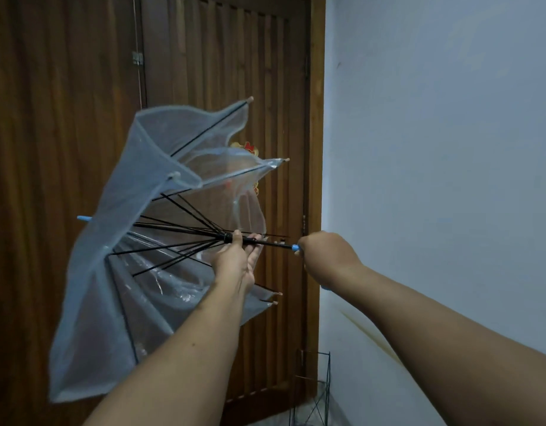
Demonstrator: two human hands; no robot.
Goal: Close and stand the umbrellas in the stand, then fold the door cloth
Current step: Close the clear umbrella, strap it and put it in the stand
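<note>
Both forearms reached in from the bottom of the view, nearest the camera, and ran up toward the middle, where the two hands shared one umbrella (148, 229) held roughly level in front of a brown slatted wooden door (222, 72). At about three o'clock from the frame's centre the right hand (325, 256) was curled tight round the blue handle, of which only a short blue stub showed at the fist and a sliver below the wrist; that closed fist looked to be the anchor, keeping the shaft steady. Just to nine o'clock of it, the left hand (239, 259) had its thumb and fingers wrapped about the black shaft at the runner, where the ribs meet, apparently to slide the runner and collapse the canopy. That clear, pale-blue-edged canopy sat half folded, panels sagging and rib tips splayed toward twelve and five o'clock, with the blue ferrule pointing to nine o'clock. By my judgement the closing was midway, not finished. Low at five o'clock, against the door frame and the pale wall (450, 149), stood a dark wire stand (319, 392); its inside could not be made out. A red-and-gold ornament (247, 147) hung on the door behind the canopy; if it bore writing, it was too veiled to read, and no brand or label showed anywhere. No door cloth was in view.
</note>
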